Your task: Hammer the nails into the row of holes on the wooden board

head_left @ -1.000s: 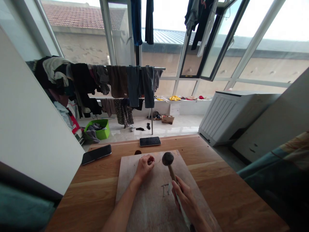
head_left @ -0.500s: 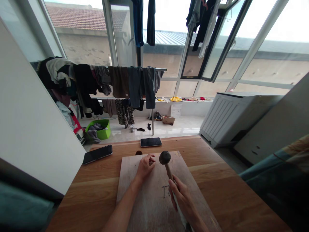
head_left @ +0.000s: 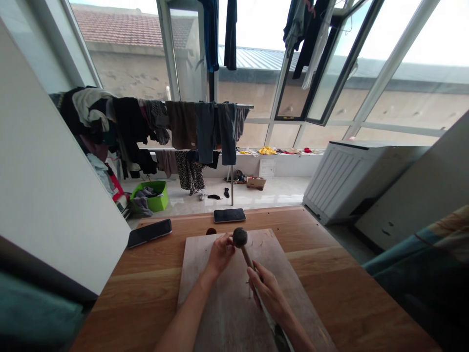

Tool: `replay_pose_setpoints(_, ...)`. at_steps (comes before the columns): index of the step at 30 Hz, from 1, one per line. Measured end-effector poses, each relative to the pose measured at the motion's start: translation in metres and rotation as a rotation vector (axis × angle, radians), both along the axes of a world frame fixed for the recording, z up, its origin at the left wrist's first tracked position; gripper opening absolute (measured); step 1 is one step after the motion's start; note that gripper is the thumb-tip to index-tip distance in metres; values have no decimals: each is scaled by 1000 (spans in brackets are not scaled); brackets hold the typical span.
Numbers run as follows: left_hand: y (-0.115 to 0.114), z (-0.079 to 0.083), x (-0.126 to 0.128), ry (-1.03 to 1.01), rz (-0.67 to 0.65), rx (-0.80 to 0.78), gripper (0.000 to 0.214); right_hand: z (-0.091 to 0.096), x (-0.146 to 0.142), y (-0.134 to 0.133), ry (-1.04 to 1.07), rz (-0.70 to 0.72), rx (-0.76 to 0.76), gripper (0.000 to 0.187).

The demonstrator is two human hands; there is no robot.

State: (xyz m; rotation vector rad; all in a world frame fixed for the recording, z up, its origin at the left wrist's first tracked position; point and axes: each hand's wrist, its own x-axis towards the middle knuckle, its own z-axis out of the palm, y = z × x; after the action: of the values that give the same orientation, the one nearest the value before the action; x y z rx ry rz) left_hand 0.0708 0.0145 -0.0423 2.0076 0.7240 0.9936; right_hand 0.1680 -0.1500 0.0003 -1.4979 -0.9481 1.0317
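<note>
My right hand [head_left: 269, 289] is wrapped around the handle of a hammer [head_left: 240, 238] with a round, dark head and a wooden shaft. The head hovers just right of my left hand [head_left: 222, 252], whose thumb and fingers are pinched together over the upper part of a wooden board [head_left: 227, 313]. Whatever sits in that pinch is too small to make out. A loose nail [head_left: 249, 292] lies on the board, partly covered by my right hand. Several thin nails [head_left: 261, 243] show near the board's upper right.
The board rests on a wooden table [head_left: 139, 303]. Beyond it lie a phone [head_left: 229, 215] at the far edge and another phone [head_left: 149, 233] at the left. A small dark round object [head_left: 211, 231] sits behind the board. A white cabinet side [head_left: 54, 161] borders the left.
The hammer and my right hand have moved left, bringing the head close beside my left fingers. My left hand stays in nearly the same place, still pinched.
</note>
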Motion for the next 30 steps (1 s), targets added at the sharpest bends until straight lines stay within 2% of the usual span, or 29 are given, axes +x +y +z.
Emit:
replay_pose_setpoints(4,1,-2,1,27,27,-13,35,-1,1,-6,31,-28,14,48)
replay_pose_setpoints(8,2,-4,4,114,49,1,31,-1,12,-29,25,-72,-9,54)
replay_pose_setpoints(12,2,-3,3,139,64,169,44,-1,25,-53,-73,-111,-115,51)
replay_pose_setpoints(15,-7,10,-3,156,97,335,41,-2,31,-62,-103,-139,-183,52)
replay_pose_setpoints(17,-21,25,-8,231,40,463,30,-4,33,-63,-123,-177,-211,53)
replay_pose_setpoints(20,-48,46,-12,445,-209,636,19,-10,37,-65,-195,-284,-233,55)
replay_pose_setpoints(22,-66,51,-11,601,-325,699,16,-15,39,-65,-232,-339,-223,56)
replay_pose_setpoints(25,-87,46,-4,748,-385,776,7,-23,40,-66,-246,-345,-187,55)
replay_pose_setpoints(30,-104,35,8,779,-360,820,10,-36,42,-63,-299,-375,-175,62)
